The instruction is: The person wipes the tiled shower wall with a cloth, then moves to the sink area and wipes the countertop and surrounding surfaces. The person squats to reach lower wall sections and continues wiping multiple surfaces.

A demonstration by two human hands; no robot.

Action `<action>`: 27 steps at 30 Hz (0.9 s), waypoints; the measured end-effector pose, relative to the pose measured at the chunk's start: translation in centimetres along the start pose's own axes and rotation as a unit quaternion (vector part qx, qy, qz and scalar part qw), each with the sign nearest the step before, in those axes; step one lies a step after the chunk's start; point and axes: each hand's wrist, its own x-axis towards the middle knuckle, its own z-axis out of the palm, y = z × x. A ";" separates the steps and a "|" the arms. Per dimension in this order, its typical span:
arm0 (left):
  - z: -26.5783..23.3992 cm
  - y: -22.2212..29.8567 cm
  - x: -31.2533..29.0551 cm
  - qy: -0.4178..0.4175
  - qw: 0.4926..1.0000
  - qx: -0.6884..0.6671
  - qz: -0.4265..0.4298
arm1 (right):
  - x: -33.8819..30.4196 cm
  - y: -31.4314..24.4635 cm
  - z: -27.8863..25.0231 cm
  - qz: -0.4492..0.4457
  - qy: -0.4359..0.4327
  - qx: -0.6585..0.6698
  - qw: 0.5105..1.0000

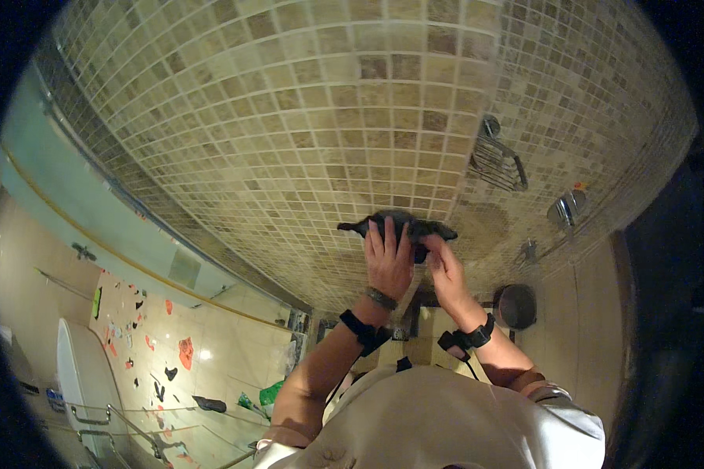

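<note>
A dark cloth (414,225) is pressed flat against the beige mosaic-tiled shower wall (305,125). My left hand (389,262) lies on the cloth with fingers spread, palm to the wall. My right hand (443,270) grips the cloth's lower right part, its fingers curled on the fabric. Both wrists carry dark bands. My pale shirt fills the lower middle of the view.
A wire shower basket (499,162) hangs on the wall at the right, with a chrome tap fitting (563,209) beyond it. A dark round bucket (516,306) stands below. A glass shower screen (94,211) runs at the left, with a toilet (86,375) behind it.
</note>
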 end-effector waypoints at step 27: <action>6.3 -0.3 -6.2 -0.126 0.981 0.113 0.095 | -0.7 9.8 3.1 -0.222 0.126 -0.315 0.914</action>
